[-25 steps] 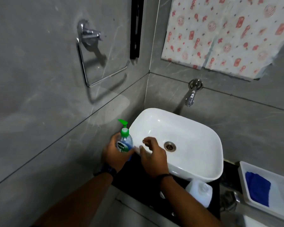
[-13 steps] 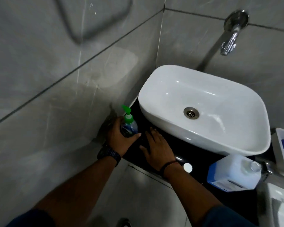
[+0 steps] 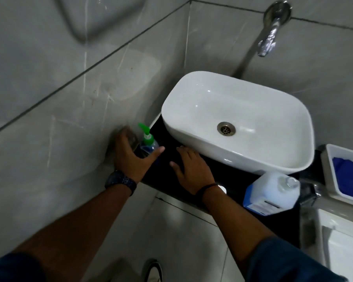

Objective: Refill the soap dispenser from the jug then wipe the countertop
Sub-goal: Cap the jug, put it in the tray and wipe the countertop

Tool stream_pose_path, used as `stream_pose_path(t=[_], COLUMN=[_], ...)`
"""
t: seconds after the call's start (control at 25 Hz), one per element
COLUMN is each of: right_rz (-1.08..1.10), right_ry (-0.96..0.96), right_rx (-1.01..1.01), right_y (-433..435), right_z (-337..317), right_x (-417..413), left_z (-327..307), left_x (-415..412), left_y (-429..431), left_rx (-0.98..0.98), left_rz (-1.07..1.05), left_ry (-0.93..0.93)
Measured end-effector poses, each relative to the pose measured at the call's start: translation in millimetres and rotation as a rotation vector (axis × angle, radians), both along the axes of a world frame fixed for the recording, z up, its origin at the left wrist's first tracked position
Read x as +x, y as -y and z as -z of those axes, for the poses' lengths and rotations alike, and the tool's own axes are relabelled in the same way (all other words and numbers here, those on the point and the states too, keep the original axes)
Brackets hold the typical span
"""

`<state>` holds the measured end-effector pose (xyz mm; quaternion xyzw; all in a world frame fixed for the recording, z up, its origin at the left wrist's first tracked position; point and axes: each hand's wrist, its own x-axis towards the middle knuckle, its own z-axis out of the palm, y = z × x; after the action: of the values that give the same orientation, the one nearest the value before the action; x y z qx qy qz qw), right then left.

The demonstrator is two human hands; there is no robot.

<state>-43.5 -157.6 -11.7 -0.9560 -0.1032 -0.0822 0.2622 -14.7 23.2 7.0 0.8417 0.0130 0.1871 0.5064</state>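
Note:
The soap dispenser (image 3: 149, 144), a clear bottle with a green pump, stands at the left end of the black countertop (image 3: 235, 177), against the wall. My left hand (image 3: 130, 157) wraps around it, fingers behind and thumb across the front. My right hand (image 3: 190, 169) lies flat on the countertop just to the right, fingers spread, holding nothing. The refill jug (image 3: 270, 193), translucent white with a blue label, stands on the countertop's right end, in front of the sink. A small white round thing (image 3: 223, 189), perhaps a cap, lies by my right wrist.
A white basin (image 3: 194, 94) fills most of the countertop, with a wall tap (image 3: 268, 42) above it. A white tray (image 3: 327, 169) holding a blue cloth (image 3: 347, 177) sits at the far right. Grey tiled walls close in at the left and back.
My left hand has brought the dispenser down from beside the basin to the counter's left corner. My right hand has left the bottle and spread flat on the counter.

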Motion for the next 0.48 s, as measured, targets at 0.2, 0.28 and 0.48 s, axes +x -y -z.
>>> stream_pose_path(t=[0.2, 0.28, 0.48], right_rz=[0.188, 0.324, 0.589], right_ry=[0.366, 0.494, 0.461], right_rx=[0.219, 0.295, 0.506], right_y=[52, 83, 160], right_z=[-89, -111, -110], right_x=[-35, -51, -105], left_z=[-49, -50, -16], left_x=[-18, -30, -59], left_y=[42, 65, 120], left_rx=[0.338, 0.328, 0.321], left_rz=[-0.143, -0.017, 0.457], left_ry=[0.331, 0.296, -0.242])
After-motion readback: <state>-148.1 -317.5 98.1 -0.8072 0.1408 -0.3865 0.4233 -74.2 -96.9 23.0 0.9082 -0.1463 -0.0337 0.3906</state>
